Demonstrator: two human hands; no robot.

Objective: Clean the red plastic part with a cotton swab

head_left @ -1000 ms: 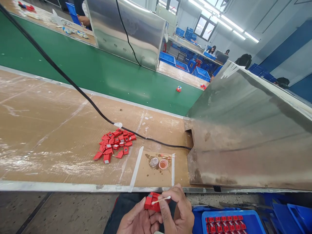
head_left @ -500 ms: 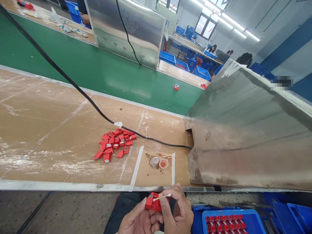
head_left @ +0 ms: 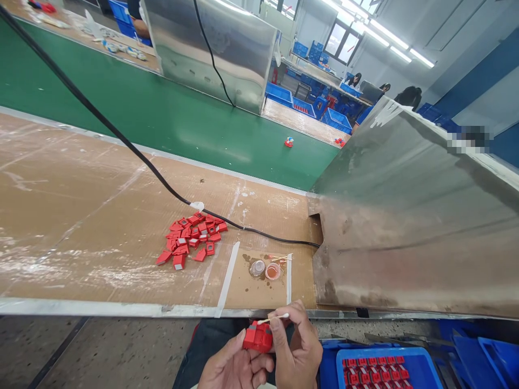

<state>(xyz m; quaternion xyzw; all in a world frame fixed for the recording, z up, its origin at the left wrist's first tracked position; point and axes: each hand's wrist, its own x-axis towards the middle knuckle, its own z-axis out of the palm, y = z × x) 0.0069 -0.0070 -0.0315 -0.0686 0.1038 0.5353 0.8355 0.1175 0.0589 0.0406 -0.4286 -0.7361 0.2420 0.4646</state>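
Head view, sole camera.

Item: red part [head_left: 258, 340], one, held above the lap, just off the near edge of the desk [head_left: 101, 243]. Left hand [head_left: 232, 361]: grip narrow, thumb and fingers closed around the part. Fault possible: a drop to lap or floor; cause, a small piece pinched by the fingers with no support below.

Item: cotton swab [head_left: 280, 317], one, slim, light-coloured. Right hand [head_left: 299, 348]: grip narrow, pinching the swab between thumb and forefinger. Near tip at the part's upper edge; contact cannot be told. Fault possible: a smear on a neighbouring face; cause, a slanted stick or an overwet tip. Wetness not discernible.

Item: pot of orange-tinted liquid [head_left: 273, 272], beside a clear round dish [head_left: 257, 268], on the desk between two tape strips [head_left: 228, 280]. Dark spots surround both. Fault possible: a spill; cause, a sleeve or knuckle knocking the pot.

Item: loose swabs [head_left: 279, 257], behind the pot; could roll if brushed.

Item: heap of red pieces [head_left: 191, 239], left of the tape, black cable [head_left: 156, 174] crossing at its back edge. Fault possible: pieces scattered; cause, a tug on the cable.

Item: blue tray [head_left: 418, 361], lower right, red parts in rows [head_left: 373, 371]; a careless knock could disorder them.
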